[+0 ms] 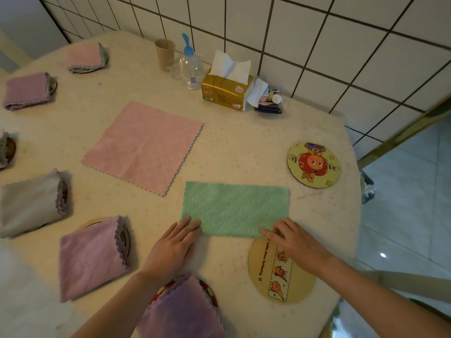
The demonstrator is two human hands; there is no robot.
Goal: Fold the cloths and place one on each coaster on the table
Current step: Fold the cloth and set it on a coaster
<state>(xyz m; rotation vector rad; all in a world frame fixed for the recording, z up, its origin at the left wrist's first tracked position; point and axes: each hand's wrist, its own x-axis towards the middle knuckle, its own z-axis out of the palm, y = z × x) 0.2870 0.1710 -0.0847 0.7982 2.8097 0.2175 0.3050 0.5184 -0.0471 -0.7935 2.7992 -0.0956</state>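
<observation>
**Green cloth half-folded under both hands**

While both hands are working the near edge of the green cloth point(234, 208), a folded purple cloth point(183, 311) is lying closest to the person on a red-rimmed coaster point(210, 290). The left hand point(170, 250) is pressing flat on the cloth's near left corner, fingers point(188, 228) straight and together, gripping nothing. The right hand point(295, 240) is resting on the near right corner with fingers bent; whether they are pinching the fabric cannot be told. That hand is partly covering a bare yellow coaster point(268, 284), which the cloth's edge is touching. The green cloth is lying as a long rectangle on the desk point(231, 147). Farther left, folded cloths are sitting on coasters along the desk's edge. Beyond, a pink cloth point(144, 146) is lying unfolded, and a bare cartoon coaster point(314, 164) is sitting to the right. Farthest, a tissue pack point(224, 91), bottle point(191, 67) and paper cup point(165, 53) are standing by the tiled wall point(317, 32).
</observation>
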